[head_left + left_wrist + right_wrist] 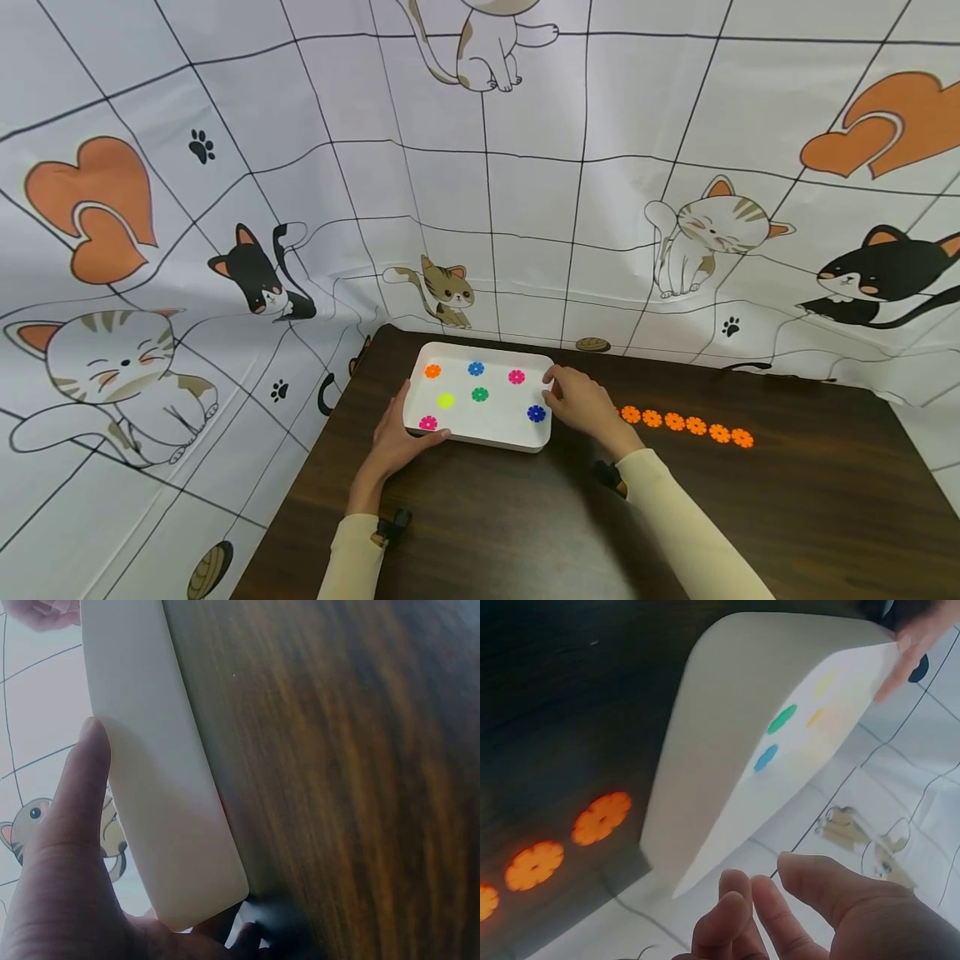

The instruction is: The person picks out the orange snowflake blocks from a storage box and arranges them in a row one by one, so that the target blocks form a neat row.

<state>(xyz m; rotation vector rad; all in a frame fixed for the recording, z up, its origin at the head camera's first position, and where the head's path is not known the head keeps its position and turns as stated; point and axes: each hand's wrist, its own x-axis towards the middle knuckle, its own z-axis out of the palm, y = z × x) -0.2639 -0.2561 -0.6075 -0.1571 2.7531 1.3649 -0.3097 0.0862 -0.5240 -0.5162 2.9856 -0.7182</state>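
Observation:
A shallow white tray (495,427) lies near the back of the dark table. In it are scattered small flower-shaped discs: an orange one (432,371), a light blue one (476,368), a green one (480,394), a yellow one (446,401), a dark blue one (536,413) and two pink ones. My left hand (397,433) grips the front left corner, its thumb (86,769) against the front wall. Beside the right rim is my right hand (581,400). Its fingers are loosely bent, and the right wrist view shows a gap between thumb and fingers, with nothing held.
To the right of the tray, several orange flower-shaped discs (675,422) lie in a row on the table (480,517). A white cloth (525,208) printed with cats and grid lines hangs behind and to the left of the table.

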